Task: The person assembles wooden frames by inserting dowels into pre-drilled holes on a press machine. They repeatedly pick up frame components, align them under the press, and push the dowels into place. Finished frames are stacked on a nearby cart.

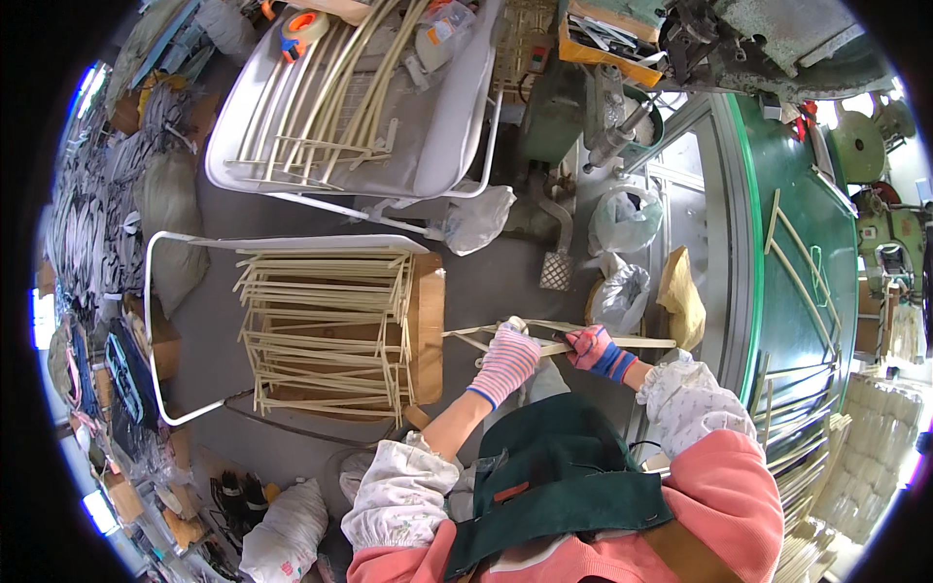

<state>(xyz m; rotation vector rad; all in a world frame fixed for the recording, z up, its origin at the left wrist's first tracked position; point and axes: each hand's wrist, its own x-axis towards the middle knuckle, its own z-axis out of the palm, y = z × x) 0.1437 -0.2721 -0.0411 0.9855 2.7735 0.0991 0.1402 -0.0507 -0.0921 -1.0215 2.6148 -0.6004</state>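
Both my hands wear striped knit gloves. My left hand (508, 362), in pink and white stripes, is closed around long cream-coloured strips (634, 342) above my lap. My right hand (596, 352), in a pink and blue glove, grips the same strips farther right; a small dark spot shows at its fingertips, too small to name. The strips reach out left of my left hand and right of my right hand. To the left lies a stack of similar cream strips (326, 325), joined into narrow frames, on a brown board (428, 335).
Beyond the stack stands a white tray (442, 160) bearing cream strips and a tape roll (305, 29). A metal foot pedal (556, 271) lies ahead, with plastic bags (622, 291) beside it. On the right is a green-topped table (787, 262) with more strips. A white sack (287, 534) stands lower left.
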